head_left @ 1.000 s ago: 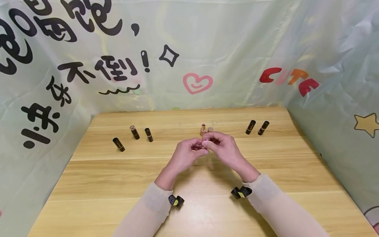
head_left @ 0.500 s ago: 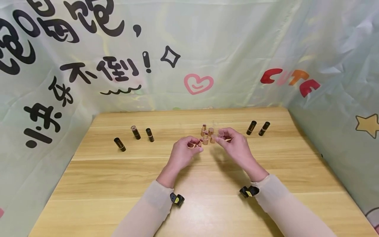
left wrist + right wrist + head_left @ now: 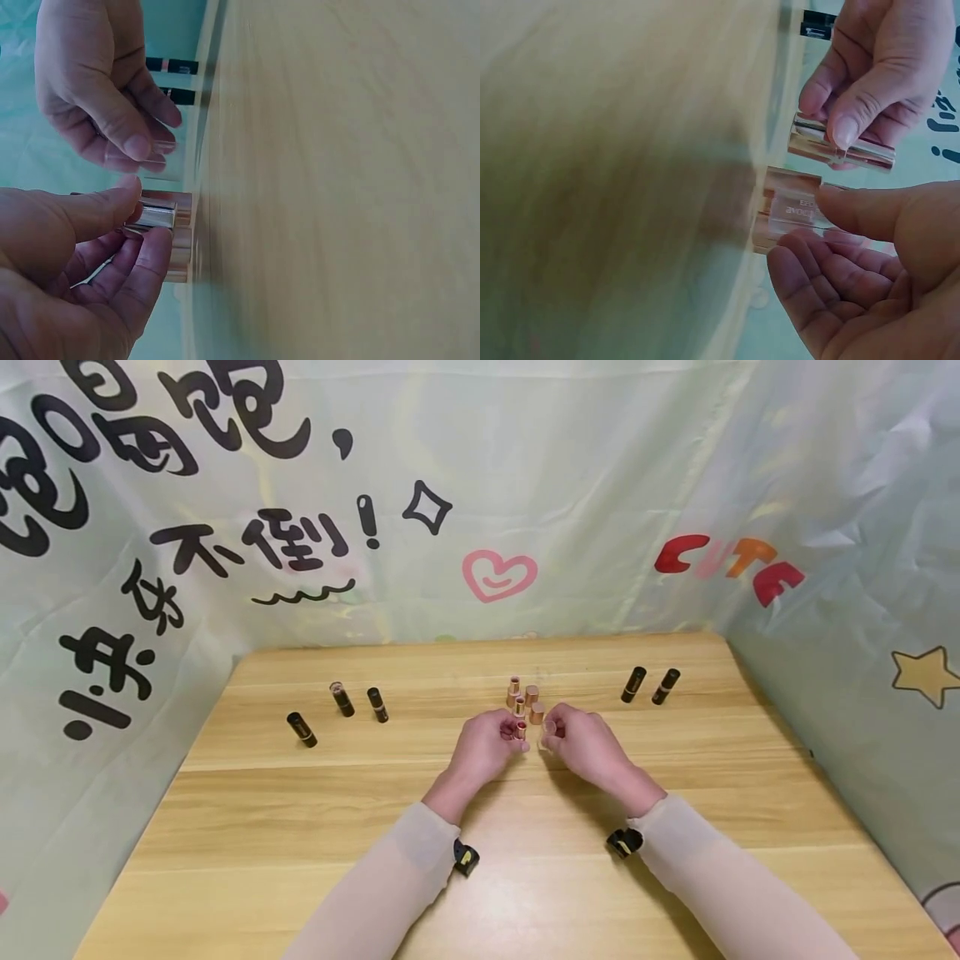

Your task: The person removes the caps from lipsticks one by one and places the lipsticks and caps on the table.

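Backdrop: pale green cloth (image 3: 600, 468), creased, printed with black characters, a pink heart and the word CUTE.
Table: light wood-grain top (image 3: 300, 827), meeting the cloth at its far edge.
Sleeves: cream, on both forearms; a small black device (image 3: 466, 858) at the left cuff, another (image 3: 624, 842) at the right.
Left hand: left hand (image 3: 486, 746) near the table's middle, thumb and fingertips closed in a pinch on one metallic tube.
Right hand: right hand (image 3: 588, 746) just beside it, thumb and fingers bent lightly about a clear cap, the gap only as wide as the cap.
Black tubes, left group: three, well apart from the hands: the nearest (image 3: 302, 729), one with a clear-looking top (image 3: 342, 699), and a third (image 3: 377, 704).
Black tubes, right group: two, upright side by side (image 3: 633, 684).
Rose-gold pieces: four, standing close together just beyond the hands; two narrow-topped bases (image 3: 513, 687), two plain cylinders (image 3: 532, 695) to their right.
Held metallic tube: metallic tube (image 3: 521, 729) upright, red inside its top; contact with the table cannot be determined.
Clear cap: clear cap (image 3: 791, 214) transparent, faint lettering, apart from the metallic tube.
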The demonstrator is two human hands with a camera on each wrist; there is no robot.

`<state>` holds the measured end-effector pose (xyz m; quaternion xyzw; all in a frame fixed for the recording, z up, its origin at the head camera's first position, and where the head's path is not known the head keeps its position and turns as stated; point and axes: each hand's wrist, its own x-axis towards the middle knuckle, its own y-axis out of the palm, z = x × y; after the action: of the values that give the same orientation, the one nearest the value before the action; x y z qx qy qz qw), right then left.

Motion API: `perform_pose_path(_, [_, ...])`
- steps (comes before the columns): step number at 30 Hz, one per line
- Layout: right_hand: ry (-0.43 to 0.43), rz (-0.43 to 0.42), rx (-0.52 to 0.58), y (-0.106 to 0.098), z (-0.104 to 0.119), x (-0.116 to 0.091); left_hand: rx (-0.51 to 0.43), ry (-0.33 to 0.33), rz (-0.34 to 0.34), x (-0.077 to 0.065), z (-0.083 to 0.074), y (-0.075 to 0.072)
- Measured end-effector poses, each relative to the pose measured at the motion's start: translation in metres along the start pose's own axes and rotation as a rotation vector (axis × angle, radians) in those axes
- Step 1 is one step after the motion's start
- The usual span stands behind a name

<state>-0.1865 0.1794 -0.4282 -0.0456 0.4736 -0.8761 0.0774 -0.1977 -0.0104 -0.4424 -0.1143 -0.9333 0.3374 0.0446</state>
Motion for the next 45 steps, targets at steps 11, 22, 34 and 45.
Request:
perform_pose_path(11, [0.011, 0.038, -0.018, 0.0068, -0.0039, 0.0038, 0.069, 0.034, 0.029, 0.0020, 0.0038, 0.0049])
perform_pose_path(22, [0.001, 0.038, -0.017, 0.0083, -0.0040, 0.0037, 0.085, 0.027, 0.051, 0.0024, 0.0055, 0.0047])
perform_pose_path(34, [0.014, 0.047, -0.009, 0.0087, -0.0055, 0.0038, 0.124, 0.029, 0.062, 0.0027, 0.0037, 0.0052])
perform_pose_path(45, [0.014, 0.046, 0.000, 0.0086, -0.0054, 0.0038, 0.103, 0.018, 0.062, 0.0029, 0.0046, 0.0055])
